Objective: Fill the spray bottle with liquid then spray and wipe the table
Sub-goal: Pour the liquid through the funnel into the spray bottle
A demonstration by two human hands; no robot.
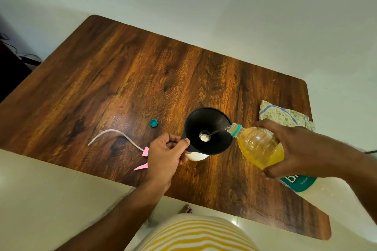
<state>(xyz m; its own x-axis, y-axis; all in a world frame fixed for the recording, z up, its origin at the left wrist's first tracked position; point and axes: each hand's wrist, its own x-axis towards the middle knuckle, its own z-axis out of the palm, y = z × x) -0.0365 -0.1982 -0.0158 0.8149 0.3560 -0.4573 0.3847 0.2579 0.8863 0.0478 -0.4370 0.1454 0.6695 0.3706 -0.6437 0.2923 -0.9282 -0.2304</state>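
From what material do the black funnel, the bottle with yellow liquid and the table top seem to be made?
The funnel looks like matt black plastic, with only a dull sheen. The bottle seems clear, thin plastic: the yellow liquid shows through its ribbed wall. The table shows glossy brown wood grain; solid wood or laminate, I cannot tell.

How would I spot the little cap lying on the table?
Start at the black funnel in the middle of the wooden table. Look just left of it, beyond the left hand: the cap lies alone there, small, round and teal, open side up.
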